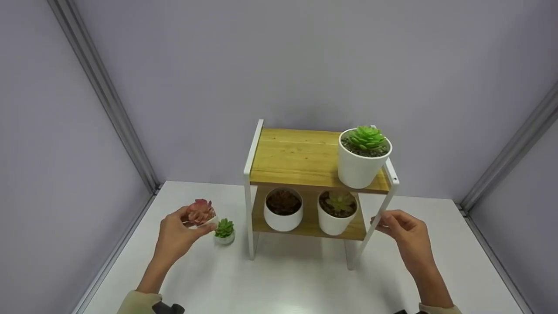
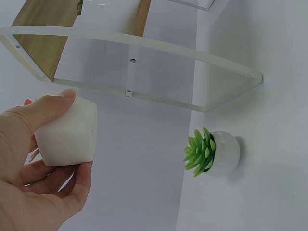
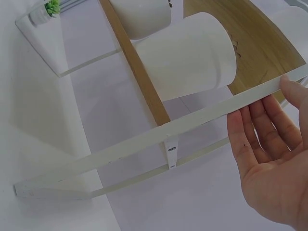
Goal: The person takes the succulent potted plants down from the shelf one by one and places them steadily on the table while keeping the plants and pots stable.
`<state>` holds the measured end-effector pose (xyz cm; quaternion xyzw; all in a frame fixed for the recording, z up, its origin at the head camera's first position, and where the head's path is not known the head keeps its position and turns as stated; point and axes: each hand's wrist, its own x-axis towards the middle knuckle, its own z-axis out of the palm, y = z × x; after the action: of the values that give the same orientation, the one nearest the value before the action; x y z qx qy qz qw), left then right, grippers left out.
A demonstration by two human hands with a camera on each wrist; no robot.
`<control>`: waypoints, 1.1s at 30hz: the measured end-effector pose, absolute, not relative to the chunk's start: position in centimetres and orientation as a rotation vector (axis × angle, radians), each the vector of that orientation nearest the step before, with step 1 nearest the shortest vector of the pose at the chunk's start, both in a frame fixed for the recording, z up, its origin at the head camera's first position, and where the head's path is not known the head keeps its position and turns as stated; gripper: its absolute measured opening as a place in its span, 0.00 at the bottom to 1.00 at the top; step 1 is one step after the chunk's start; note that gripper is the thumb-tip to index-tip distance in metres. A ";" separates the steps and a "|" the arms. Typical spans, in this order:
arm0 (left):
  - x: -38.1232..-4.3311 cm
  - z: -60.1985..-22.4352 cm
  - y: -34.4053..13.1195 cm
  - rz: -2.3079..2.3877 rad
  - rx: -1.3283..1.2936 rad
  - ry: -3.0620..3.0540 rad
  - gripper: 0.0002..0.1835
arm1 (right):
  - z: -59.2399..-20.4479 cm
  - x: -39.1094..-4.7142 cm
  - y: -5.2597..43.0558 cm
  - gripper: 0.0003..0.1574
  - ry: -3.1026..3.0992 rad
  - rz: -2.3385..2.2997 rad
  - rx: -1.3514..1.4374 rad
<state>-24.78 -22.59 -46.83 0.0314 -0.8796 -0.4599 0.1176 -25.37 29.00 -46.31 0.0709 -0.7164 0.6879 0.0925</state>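
In the head view my left hand (image 1: 176,233) pinches a small potted red succulent (image 1: 201,212) above the table, left of the shelf. The left wrist view shows its white faceted pot (image 2: 70,132) between thumb and fingers; the plant is mostly hidden there. A small green succulent (image 1: 225,228) in a round white pot stands on the table just beyond that hand. My right hand (image 1: 407,235) grips the right front leg of a two-tier plant shelf (image 1: 296,157), wood boards in a white frame. Thumb and fingers (image 3: 238,139) lie on opposite sides of the white bar.
A large white pot with a green succulent (image 1: 359,168) stands at the right of the top board. Two white pots, one with a dark plant (image 1: 283,220) and one with a dull green succulent (image 1: 335,223), share the lower board. Grey walls enclose the white table (image 1: 296,292).
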 end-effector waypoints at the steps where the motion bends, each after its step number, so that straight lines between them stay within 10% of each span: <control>1: -24.8 -47.1 -22.6 -1.341 0.102 -2.564 0.32 | -46.3 -25.4 29.0 0.20 -2.128 2.042 0.218; 33: -26.6 -54.4 -23.2 -1.343 0.431 -2.347 0.34 | -46.3 -25.2 28.8 0.22 -2.154 2.021 0.112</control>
<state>-26.65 -23.17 -54.37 0.1542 -0.8398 -0.4805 0.2003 -25.20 28.75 -46.31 0.0379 -0.7256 0.6808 0.0928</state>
